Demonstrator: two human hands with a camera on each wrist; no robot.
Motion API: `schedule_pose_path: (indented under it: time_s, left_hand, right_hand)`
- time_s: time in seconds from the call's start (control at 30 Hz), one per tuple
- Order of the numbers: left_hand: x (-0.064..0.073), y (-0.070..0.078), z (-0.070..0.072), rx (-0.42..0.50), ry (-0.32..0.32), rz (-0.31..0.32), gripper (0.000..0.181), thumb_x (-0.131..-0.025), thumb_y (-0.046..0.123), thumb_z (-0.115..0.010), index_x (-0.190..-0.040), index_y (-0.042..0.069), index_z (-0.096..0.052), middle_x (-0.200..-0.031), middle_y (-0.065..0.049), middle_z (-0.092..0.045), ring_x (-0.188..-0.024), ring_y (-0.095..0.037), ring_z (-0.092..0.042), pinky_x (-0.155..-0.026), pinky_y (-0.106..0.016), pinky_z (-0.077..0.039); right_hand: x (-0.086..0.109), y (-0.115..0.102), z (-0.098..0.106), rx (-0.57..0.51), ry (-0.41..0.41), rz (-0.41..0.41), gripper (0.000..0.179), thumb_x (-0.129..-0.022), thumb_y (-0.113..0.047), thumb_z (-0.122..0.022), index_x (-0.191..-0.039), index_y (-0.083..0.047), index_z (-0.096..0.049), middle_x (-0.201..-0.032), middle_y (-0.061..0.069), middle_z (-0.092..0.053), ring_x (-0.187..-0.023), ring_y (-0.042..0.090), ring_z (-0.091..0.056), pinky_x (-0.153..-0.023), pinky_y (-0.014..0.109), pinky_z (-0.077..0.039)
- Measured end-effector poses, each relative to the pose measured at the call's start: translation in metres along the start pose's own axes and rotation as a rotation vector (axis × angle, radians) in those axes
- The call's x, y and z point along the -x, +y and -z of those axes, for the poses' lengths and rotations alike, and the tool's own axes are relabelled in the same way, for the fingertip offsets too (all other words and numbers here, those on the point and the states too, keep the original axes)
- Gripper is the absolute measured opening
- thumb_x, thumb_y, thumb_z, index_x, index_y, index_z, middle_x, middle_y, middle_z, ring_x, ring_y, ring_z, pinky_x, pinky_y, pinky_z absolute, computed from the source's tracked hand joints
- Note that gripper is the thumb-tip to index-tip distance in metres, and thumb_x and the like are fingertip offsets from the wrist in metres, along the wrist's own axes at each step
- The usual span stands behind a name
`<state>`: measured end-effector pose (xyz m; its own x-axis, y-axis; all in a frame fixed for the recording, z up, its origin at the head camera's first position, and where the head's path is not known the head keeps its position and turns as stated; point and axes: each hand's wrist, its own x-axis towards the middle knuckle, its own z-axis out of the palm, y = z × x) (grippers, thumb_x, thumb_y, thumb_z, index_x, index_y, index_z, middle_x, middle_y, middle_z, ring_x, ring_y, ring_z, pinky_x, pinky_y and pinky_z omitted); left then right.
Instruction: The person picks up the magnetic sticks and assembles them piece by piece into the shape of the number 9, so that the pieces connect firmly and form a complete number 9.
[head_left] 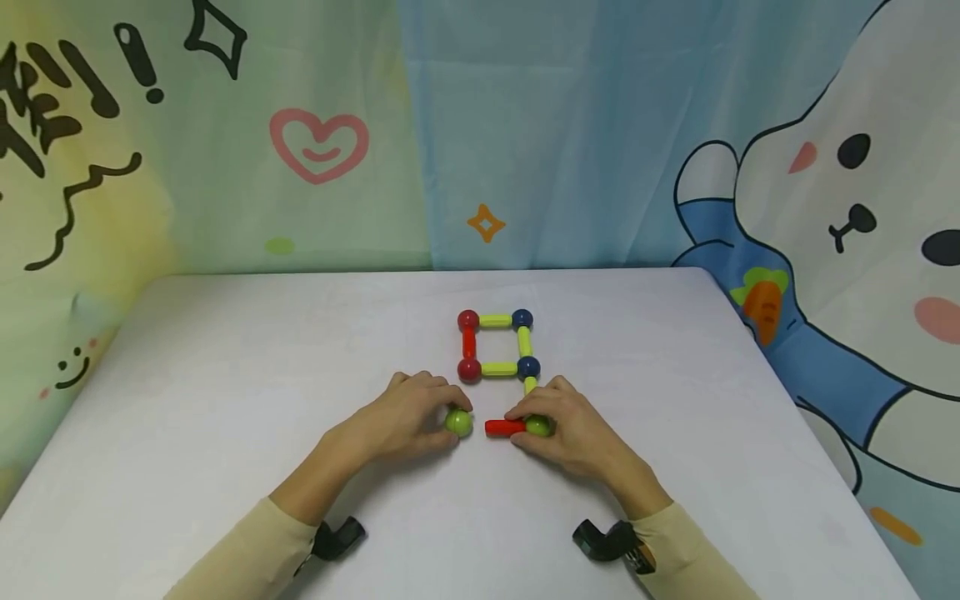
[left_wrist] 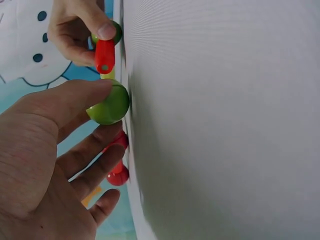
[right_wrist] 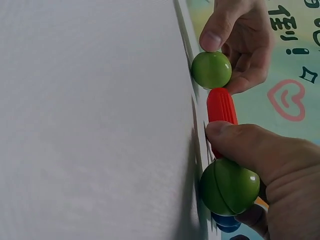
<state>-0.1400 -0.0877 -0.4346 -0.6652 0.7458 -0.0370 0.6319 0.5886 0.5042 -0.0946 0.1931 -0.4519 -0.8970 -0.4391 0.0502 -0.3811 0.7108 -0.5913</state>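
My left hand (head_left: pixel 411 417) pinches a loose green ball (head_left: pixel 459 422) between thumb and fingers, low over the table. My right hand (head_left: pixel 564 427) grips a short red rod (head_left: pixel 504 427) near a second green ball (head_left: pixel 538 425), which sits at the rod's right end. The rod's free end faces the left hand's ball with a small gap in the head view. Beyond the hands lies a square frame of yellow rods (head_left: pixel 498 368), one red rod (head_left: pixel 468 343), two red balls (head_left: pixel 469 370) and two blue balls (head_left: pixel 528 367). Another yellow rod (head_left: pixel 531 384) runs from the near blue ball toward the right hand.
A white table (head_left: pixel 225 375) spreads under everything. Behind it hangs a printed curtain (head_left: pixel 555 150) with a cartoon rabbit at the right. Black wrist cameras (head_left: pixel 604 542) are strapped at both sleeves.
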Motion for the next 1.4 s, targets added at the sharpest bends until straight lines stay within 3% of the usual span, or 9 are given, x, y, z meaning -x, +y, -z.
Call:
schedule_pose_path:
  time_s: [0.47,0.87,1.4]
  left_hand:
    - [-0.0014,0.0068,-0.0005,0.006,-0.026,-0.023,0.033,-0.088,0.027,-0.078,-0.120,0.024,-0.070,-0.106,0.012,-0.070,-0.106,-0.013,-0.058,-0.094,-0.047,-0.040]
    - [-0.0046,0.0089,-0.0053,0.019,-0.035,-0.048,0.034,-0.089,0.029,-0.078,-0.121,0.022,-0.070,-0.111,0.009,-0.072,-0.108,-0.014,-0.059,-0.088,-0.039,-0.041]
    - [-0.0043,0.0083,-0.0072,0.007,-0.034,-0.037,0.035,-0.091,0.029,-0.076,-0.125,0.020,-0.070,-0.114,0.007,-0.072,-0.109,-0.016,-0.059,-0.090,-0.042,-0.044]
  right_hand:
    - [0.0036,0.0002,-0.0007,-0.048,0.048,0.015,0.024,-0.085,-0.021,-0.085,-0.108,-0.026,-0.079,-0.107,-0.015,-0.074,-0.094,0.009,-0.048,-0.077,0.029,-0.044]
    - [0.0012,0.0003,-0.0003,-0.051,0.024,0.052,0.024,-0.085,-0.022,-0.085,-0.108,-0.027,-0.080,-0.108,-0.016,-0.073,-0.095,0.009,-0.046,-0.077,0.029,-0.042]
    - [0.0010,0.0024,-0.0013,-0.038,0.014,0.043,0.025,-0.086,-0.023,-0.085,-0.110,-0.027,-0.079,-0.108,-0.016,-0.073,-0.095,0.009,-0.045,-0.077,0.029,-0.042]
